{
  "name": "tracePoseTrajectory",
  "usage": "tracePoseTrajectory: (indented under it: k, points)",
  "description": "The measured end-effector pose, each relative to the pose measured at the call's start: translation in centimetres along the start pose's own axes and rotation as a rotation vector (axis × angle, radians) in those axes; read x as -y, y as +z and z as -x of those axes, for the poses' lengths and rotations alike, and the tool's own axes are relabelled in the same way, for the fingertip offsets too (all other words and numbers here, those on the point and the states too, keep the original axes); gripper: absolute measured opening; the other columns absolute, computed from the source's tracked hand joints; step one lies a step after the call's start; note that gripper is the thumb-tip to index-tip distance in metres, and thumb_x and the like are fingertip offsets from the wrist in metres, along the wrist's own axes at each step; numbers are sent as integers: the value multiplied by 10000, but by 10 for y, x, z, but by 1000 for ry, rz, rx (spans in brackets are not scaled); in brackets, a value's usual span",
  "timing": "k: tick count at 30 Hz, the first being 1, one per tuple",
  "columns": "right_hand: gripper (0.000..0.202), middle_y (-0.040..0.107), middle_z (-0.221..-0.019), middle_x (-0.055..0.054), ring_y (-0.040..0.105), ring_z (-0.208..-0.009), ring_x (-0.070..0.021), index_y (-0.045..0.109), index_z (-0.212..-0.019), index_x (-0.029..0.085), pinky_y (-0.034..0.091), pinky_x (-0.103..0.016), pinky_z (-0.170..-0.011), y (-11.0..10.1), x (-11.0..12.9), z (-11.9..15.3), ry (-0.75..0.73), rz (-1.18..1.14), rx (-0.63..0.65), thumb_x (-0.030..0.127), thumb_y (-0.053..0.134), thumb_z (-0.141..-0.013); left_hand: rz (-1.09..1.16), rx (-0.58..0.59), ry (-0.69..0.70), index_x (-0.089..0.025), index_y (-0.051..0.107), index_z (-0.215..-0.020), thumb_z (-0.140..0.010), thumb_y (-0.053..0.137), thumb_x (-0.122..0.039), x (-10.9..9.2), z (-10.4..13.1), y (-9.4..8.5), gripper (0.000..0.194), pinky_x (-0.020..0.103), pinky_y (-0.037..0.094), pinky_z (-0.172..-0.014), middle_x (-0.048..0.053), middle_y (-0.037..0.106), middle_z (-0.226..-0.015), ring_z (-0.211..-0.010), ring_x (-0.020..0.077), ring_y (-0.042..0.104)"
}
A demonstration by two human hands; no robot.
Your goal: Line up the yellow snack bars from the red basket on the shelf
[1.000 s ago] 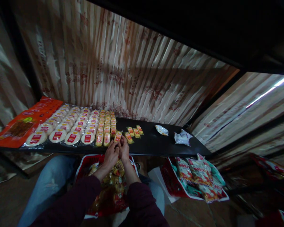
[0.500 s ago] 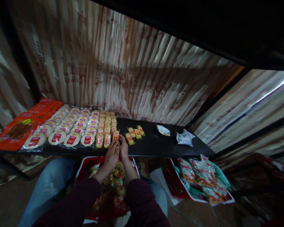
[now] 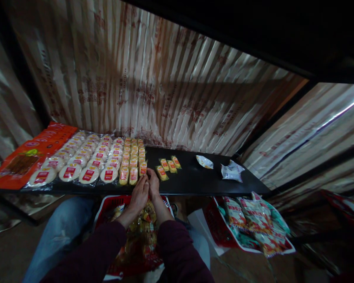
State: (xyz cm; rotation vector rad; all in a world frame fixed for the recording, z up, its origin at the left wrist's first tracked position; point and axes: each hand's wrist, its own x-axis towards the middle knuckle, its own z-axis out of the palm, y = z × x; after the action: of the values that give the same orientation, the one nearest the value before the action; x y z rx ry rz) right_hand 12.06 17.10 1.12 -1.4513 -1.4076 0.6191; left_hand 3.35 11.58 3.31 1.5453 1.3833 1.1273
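A small yellow wrapped cake [image 3: 142, 168] sits at the near right end of the rows of yellow cakes [image 3: 133, 161] on the black shelf [image 3: 188, 182]. Both hands meet at its near end. My left hand [image 3: 139, 192] comes from the left with its fingers closed at the lower edge of the wrapper. From the right, my right hand [image 3: 153, 183] curls its fingers against the same cake. The fingertips are partly hidden. Several more yellow cakes [image 3: 166, 166] lie loose to the right of my hands.
Rows of round white wrapped crackers [image 3: 88, 174] and an orange bag [image 3: 32, 153] lie to the left. A white packet [image 3: 204, 161] and a silvery packet [image 3: 231, 171] lie on the right. Below stand a red basket [image 3: 102, 208] of packets and another basket [image 3: 233, 241] of bags.
Both hands have lowered the yellow cake a little, toward the near end of its row. The view has shifted slightly.
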Motion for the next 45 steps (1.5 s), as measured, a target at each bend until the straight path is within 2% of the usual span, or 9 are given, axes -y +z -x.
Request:
tracePoseTrajectory:
  k: [8, 20, 26, 32, 38, 45]
  points:
    - [329, 687, -1027, -40, 617, -960, -188, 648, -1056, 206, 467, -329, -914, 1, -1, 1, -30, 75, -5, 187, 503, -762, 29, -18, -9, -91, 540, -1268, -874, 344, -255, 4, -1, 3, 470, 376, 214, -1161, 134, 466, -1411, -1349, 196, 368]
    - [351, 681, -1055, -79, 625, -968, -198, 622, -1105, 160, 473, -335, -909, 1, -6, 1, -53, 64, 21, 221, 486, -787, 53, -10, -17, -140, 554, -1260, -868, 360, -247, 5, -4, 0, 450, 381, 240, -1152, 103, 500, -1388, -1331, 189, 397]
    - [353, 677, -1053, -85, 626, -954, -194, 624, -1112, 156, 478, -320, -889, -2, -1, 8, -57, 77, -23, 205, 487, -790, 53, 4, 14, -125, 555, -1262, -872, 355, -245, 3, 2, -2, 454, 377, 240, -1153, 107, 498, -1390, -1339, 191, 385]
    - [391, 655, -1082, -128, 612, -965, -213, 622, -1141, 126, 469, -336, -897, -4, 4, 21, -20, 153, -40, 151, 463, -785, 51, 10, 27, -128, 560, -1255, -876, 338, -243, 7, 12, -1, 454, 378, 251, -1150, 103, 515, -1374, -1332, 188, 395]
    - [437, 655, -1068, -76, 605, -945, -182, 639, -1112, 175, 460, -314, -899, -8, 4, 38, -28, 147, -30, 86, 438, -734, 19, 68, 9, -79, 527, -1278, -875, 324, -250, 12, 26, -3, 482, 359, 274, -1138, 145, 492, -1386, -1301, 185, 436]
    - [353, 666, -954, -72, 589, -936, -197, 672, -992, 170, 460, -312, -866, -8, 2, 82, -114, 99, -47, 107, 415, -758, -16, 155, 90, -148, 582, -1219, -872, 329, -287, 21, 62, -14, 451, 374, 302, -1121, 103, 570, -1314, -1279, 189, 461]
